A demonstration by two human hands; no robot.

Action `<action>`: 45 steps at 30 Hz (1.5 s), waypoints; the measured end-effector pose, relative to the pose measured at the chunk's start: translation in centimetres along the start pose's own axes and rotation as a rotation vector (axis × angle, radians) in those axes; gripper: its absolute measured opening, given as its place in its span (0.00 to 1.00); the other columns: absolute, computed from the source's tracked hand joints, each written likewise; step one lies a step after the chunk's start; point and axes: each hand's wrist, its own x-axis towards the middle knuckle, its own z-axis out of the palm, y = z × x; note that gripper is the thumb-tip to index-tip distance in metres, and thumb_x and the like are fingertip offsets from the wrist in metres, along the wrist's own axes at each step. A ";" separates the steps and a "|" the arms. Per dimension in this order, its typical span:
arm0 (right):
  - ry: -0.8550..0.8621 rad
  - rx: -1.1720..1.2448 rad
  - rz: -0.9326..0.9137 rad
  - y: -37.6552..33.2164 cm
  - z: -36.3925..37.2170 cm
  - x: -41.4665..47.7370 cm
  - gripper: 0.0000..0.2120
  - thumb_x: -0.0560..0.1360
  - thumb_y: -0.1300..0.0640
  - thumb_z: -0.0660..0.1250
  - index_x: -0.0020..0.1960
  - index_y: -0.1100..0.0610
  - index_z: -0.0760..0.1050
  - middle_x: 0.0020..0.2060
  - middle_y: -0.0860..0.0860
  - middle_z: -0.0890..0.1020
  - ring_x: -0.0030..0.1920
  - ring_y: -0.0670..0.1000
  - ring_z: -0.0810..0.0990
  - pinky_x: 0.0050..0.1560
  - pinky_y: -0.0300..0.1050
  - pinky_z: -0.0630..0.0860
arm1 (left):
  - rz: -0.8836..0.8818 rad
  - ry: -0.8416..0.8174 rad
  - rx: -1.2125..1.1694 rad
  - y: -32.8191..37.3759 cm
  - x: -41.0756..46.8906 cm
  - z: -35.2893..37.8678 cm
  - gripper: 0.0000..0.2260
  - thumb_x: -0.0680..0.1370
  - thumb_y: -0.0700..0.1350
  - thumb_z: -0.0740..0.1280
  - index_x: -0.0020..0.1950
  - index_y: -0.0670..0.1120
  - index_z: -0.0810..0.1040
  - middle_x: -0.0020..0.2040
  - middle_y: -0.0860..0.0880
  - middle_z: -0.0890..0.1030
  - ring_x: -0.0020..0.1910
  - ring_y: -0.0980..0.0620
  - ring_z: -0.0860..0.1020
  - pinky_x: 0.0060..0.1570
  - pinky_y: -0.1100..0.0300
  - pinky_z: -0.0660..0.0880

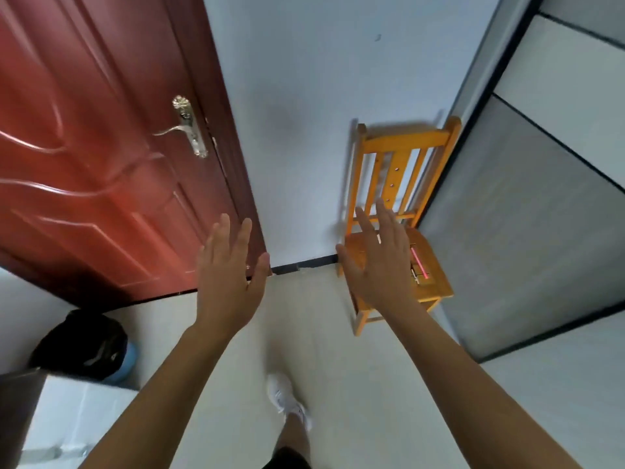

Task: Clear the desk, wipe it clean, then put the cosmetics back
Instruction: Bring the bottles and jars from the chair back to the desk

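Obs., standing behind the person, facing the corner by the door.

Hidden / unclear:
- Right hand (382, 265) is raised in front of the orange wooden chair (406, 141) and covers most of the seat's left half.
- On the uncovered right part of the seat lie a few small items (416, 277), among them a slim pink stick (419, 264). They are blurred, so I cannot tell what the others are.
- Lower left: a white surface with a dark edge (13, 418), cut off by the frame; I cannot tell what it is.
- A black bag (81, 343) overlaps a blue object (130, 357) and hides most of it.
- One white shoe (284, 394) shows on the pale floor (355, 367); the leg above it is cut off at the bottom edge.

Hands:
- Left hand (226, 282) is held out flat with fingers straight and spread, holding nothing, in front of the lower edge of the red door (101, 164).
- The right hand is likewise flat and spread, holding nothing. Whether it touches the chair cannot be told.

Edges / room:
- The chair stands with its back against the white wall (321, 79), just beside the grey wardrobe panels (524, 231).
- Open floor runs between the door and the chair to the black skirting (304, 264).
- The door handle (189, 130) is well apart from both hands.
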 end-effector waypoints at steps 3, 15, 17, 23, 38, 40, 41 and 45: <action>-0.005 -0.057 0.083 5.0 0.7 2.8 0.32 0.79 0.36 0.59 0.79 0.47 0.59 0.81 0.53 0.55 0.80 0.59 0.55 0.76 0.63 0.59 | 0.051 -0.042 -0.056 2.8 5.3 4.3 0.27 0.81 0.57 0.56 0.80 0.49 0.59 0.81 0.43 0.54 0.79 0.42 0.54 0.74 0.39 0.57; -0.160 -0.204 0.412 25.0 2.9 16.6 0.34 0.78 0.30 0.53 0.79 0.37 0.44 0.81 0.48 0.50 0.80 0.56 0.52 0.74 0.58 0.51 | 0.284 -0.315 -0.094 15.0 28.0 21.8 0.30 0.80 0.62 0.56 0.79 0.54 0.58 0.81 0.47 0.54 0.79 0.44 0.56 0.74 0.39 0.56; -0.211 -0.169 0.461 27.7 3.9 17.3 0.35 0.78 0.30 0.54 0.79 0.37 0.44 0.81 0.47 0.50 0.81 0.55 0.51 0.75 0.60 0.53 | 0.290 -0.369 -0.093 16.0 29.4 24.3 0.31 0.79 0.63 0.57 0.79 0.53 0.59 0.80 0.47 0.57 0.78 0.42 0.58 0.74 0.39 0.59; -0.445 -0.091 0.458 36.7 9.8 18.1 0.32 0.80 0.35 0.58 0.78 0.37 0.47 0.80 0.47 0.52 0.80 0.57 0.54 0.74 0.63 0.57 | 0.169 -0.537 -0.077 17.4 30.9 33.3 0.34 0.78 0.66 0.55 0.80 0.52 0.56 0.81 0.48 0.54 0.79 0.44 0.57 0.74 0.40 0.60; -0.805 0.037 0.391 51.9 32.9 15.8 0.32 0.80 0.42 0.64 0.79 0.44 0.54 0.80 0.48 0.59 0.78 0.55 0.62 0.73 0.55 0.65 | -0.332 -0.686 -0.154 13.5 26.9 59.9 0.34 0.76 0.66 0.57 0.79 0.54 0.55 0.80 0.51 0.59 0.77 0.44 0.61 0.70 0.39 0.66; -0.815 0.028 0.344 52.8 36.1 15.3 0.32 0.79 0.43 0.65 0.79 0.45 0.55 0.79 0.49 0.62 0.77 0.55 0.64 0.72 0.55 0.67 | -0.331 -0.682 -0.167 12.0 26.5 63.3 0.33 0.77 0.64 0.60 0.79 0.54 0.56 0.79 0.52 0.60 0.77 0.45 0.61 0.71 0.39 0.65; -0.812 0.021 0.313 53.2 37.5 15.2 0.33 0.79 0.44 0.66 0.79 0.46 0.56 0.78 0.49 0.63 0.76 0.55 0.65 0.71 0.55 0.68 | -0.322 -0.681 -0.165 11.2 26.3 64.9 0.34 0.77 0.63 0.63 0.79 0.54 0.56 0.79 0.52 0.60 0.77 0.45 0.60 0.71 0.39 0.64; -0.748 0.000 0.248 54.8 42.2 14.9 0.33 0.78 0.45 0.69 0.78 0.47 0.59 0.74 0.49 0.70 0.71 0.54 0.73 0.65 0.48 0.70 | -0.306 -0.688 -0.140 8.2 26.0 70.4 0.38 0.74 0.62 0.69 0.78 0.56 0.56 0.79 0.52 0.61 0.77 0.46 0.61 0.72 0.38 0.63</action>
